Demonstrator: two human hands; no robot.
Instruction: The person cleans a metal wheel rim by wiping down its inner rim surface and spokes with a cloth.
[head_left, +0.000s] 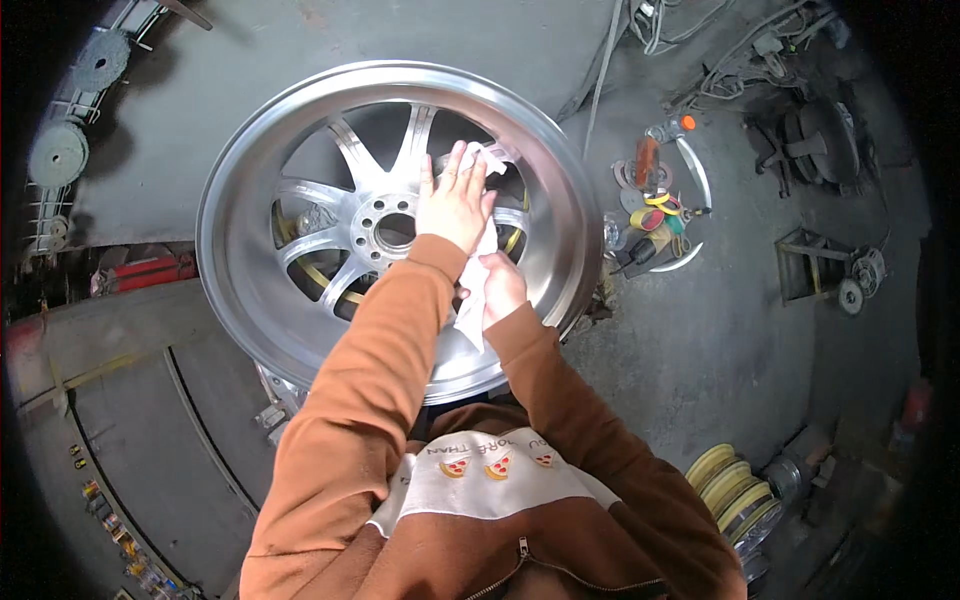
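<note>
A large polished alloy wheel rim (238, 255) lies before me, with its hollow side facing up. Several spokes run from its hub (361, 225), which has bolt holes around a central bore. My left hand (453, 199) is spread nearly flat over the spokes right of the hub. A crumpled white cloth or paper wipe (472, 296) passes beneath it, and a corner of the wipe sticks out past the fingertips. Just below, my right hand (505, 287) grips the lower part of that wipe, and its loose end hangs over the inner barrel.
At right, a bottle with an orange cap (667, 130), rolls of tape (647, 219) and other tools rest on a round surface. Cables (724, 82) lie at upper right. Grey abrasive wheels (58, 154) line a wire rack at left. Yellowish rims (727, 480) are stacked at lower right.
</note>
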